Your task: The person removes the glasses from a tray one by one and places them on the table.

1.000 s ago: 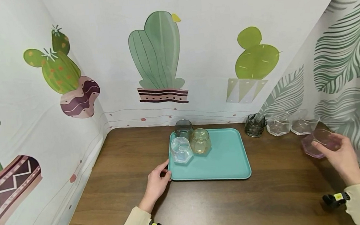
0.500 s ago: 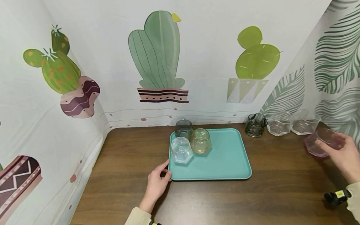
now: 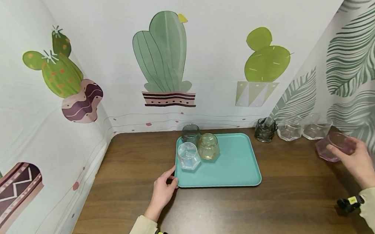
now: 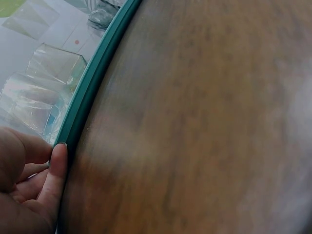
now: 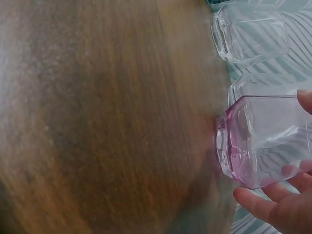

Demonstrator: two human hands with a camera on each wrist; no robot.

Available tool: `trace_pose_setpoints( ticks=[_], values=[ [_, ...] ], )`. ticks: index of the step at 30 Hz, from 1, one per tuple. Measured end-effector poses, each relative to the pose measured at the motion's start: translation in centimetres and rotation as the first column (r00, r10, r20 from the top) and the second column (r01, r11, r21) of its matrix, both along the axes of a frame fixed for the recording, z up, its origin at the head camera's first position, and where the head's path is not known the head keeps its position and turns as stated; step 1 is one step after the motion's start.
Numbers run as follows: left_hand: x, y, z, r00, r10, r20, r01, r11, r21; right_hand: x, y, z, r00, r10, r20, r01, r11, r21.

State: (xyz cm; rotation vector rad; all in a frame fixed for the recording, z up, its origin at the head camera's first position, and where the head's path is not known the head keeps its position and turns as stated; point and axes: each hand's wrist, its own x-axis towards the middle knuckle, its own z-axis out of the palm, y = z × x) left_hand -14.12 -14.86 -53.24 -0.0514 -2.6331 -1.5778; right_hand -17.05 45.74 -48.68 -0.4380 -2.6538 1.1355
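Head view: your left fingers [image 3: 168, 173] pinch the tray [image 3: 229, 169]; right of it, right fingers [image 3: 338, 152] hold pink glass [image 3: 325, 147], probably fragile, by sides.

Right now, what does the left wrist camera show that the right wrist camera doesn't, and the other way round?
Only the left wrist view: the left hand pinching the rim of the teal tray, and a clear hexagonal-based glass on that tray. Only the right wrist view: the right hand gripping the pink faceted glass. Both: the wood-grain table and parts of the printed wall covering.
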Motion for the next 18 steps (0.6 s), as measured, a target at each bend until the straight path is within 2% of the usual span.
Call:
trace_pose_setpoints(
  ticks=[7, 14, 18],
  values=[
    [0.1, -0.1, 0.0, 1.0, -0.001, 0.002, 0.001, 1.0, -0.007, 0.9, -0.5, 0.4, 1.0, -0.014, 0.006, 0.014, 1.0, -0.007],
    [0.0, -0.2, -0.1, 1.0, -0.001, -0.012, 0.001, 1.0, -0.006, 2.0, -1.7, 1.2, 0.99, -0.129, -0.051, 0.132, 0.99, 0.05],
    [-0.1, -0.2, -0.2, 1.0, -0.003, -0.013, 0.003, 1.0, 0.003, 2.5, -2.2, 1.7, 0.98, -0.165, -0.112, 0.173, 0.982, 0.071]
  ],
)
